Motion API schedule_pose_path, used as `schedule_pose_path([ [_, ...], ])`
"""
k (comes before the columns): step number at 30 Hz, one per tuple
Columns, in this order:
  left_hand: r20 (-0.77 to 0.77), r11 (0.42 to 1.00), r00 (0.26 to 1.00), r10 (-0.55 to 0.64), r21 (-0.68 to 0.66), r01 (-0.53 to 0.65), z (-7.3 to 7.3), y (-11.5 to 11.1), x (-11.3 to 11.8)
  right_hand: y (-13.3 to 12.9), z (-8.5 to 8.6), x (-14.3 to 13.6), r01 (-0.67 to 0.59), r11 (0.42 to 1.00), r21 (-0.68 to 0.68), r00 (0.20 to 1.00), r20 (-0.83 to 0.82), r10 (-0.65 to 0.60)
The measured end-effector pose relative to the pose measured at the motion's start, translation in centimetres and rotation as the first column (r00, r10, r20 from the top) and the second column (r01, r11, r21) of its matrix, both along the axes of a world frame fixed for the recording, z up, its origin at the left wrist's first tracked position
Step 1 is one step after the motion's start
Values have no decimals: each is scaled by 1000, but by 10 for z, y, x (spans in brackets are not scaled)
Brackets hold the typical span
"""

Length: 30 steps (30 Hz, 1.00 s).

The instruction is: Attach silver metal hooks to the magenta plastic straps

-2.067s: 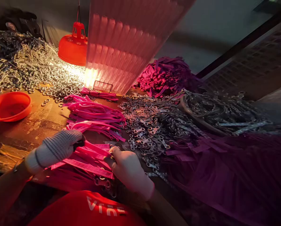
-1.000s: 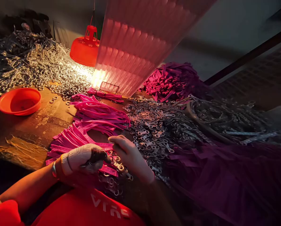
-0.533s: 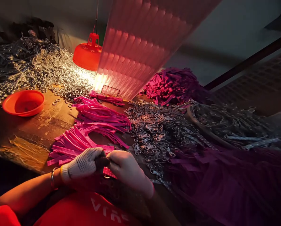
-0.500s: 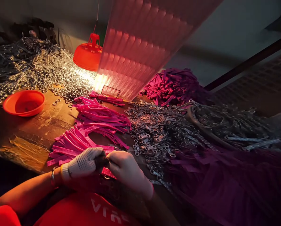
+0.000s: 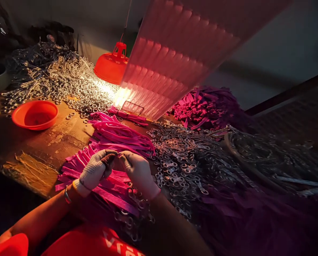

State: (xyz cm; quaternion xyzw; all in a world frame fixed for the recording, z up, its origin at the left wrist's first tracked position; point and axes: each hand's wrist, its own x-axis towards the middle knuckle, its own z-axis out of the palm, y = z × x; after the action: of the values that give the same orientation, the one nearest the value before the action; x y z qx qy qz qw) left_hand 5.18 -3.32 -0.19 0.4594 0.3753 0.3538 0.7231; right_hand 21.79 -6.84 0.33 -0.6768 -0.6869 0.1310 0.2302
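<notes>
My left hand (image 5: 95, 170), in a white dotted glove with dark fingertips, is closed in a pinch. My right hand (image 5: 139, 171), also in a pale glove, pinches close beside it, fingertips nearly meeting. What sits between the fingers is too small and dark to name. Both hands are above a fan of magenta fabric straps (image 5: 118, 193). Below the right wrist lie several loose metal links (image 5: 129, 218) with ring ends. A second bunch of magenta straps (image 5: 121, 133) lies just beyond the hands.
An orange bowl (image 5: 52, 115) stands at left, before a large heap of metal rings (image 5: 76, 85). A red lamp (image 5: 112, 67) hangs beside a ribbed translucent panel (image 5: 169, 53). Metal links (image 5: 180, 153) spread to the right; magenta straps (image 5: 204, 106) pile behind.
Both hands have risen away from my body, still pinched together. More of the straps and metal links beneath them now shows. The whole view has shifted slightly.
</notes>
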Motion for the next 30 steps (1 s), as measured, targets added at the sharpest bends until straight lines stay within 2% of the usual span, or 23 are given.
schedule_pose_path([
  [4,33,995,999,-42,-86,44,-5,7,-7,46,-28,16,25,995,-93,974,224,-4],
  [6,20,990,995,-97,-104,99,-8,6,-9,57,-40,21,40,991,-128,975,223,-10],
  [8,8,984,991,-136,-118,136,-9,4,-11,58,-45,24,46,993,-111,981,191,-24],
  [10,5,980,987,-161,-115,160,-6,4,-10,50,-42,26,40,996,-82,987,160,-27],
  [12,28,980,987,-159,-118,161,-1,6,-8,35,-31,26,-3,999,-34,998,56,5],
  [16,144,981,988,-47,-182,73,0,11,-5,-7,-4,17,-117,993,18,972,-202,119],
  [19,266,950,964,13,-303,70,-8,16,-6,-35,6,7,-149,988,-33,969,-204,139],
  [22,328,887,943,50,-448,109,-11,22,-10,-54,4,-1,-132,990,-56,979,-163,122],
  [26,409,819,911,52,-539,195,4,23,-17,-65,1,-4,-191,979,-74,969,-174,176],
  [28,427,849,904,15,-482,214,14,17,-18,-68,5,-3,-189,981,-41,953,-248,173],
  [30,379,918,924,-56,-344,196,22,7,-16,-69,13,-1,-102,994,35,949,-295,108],
])
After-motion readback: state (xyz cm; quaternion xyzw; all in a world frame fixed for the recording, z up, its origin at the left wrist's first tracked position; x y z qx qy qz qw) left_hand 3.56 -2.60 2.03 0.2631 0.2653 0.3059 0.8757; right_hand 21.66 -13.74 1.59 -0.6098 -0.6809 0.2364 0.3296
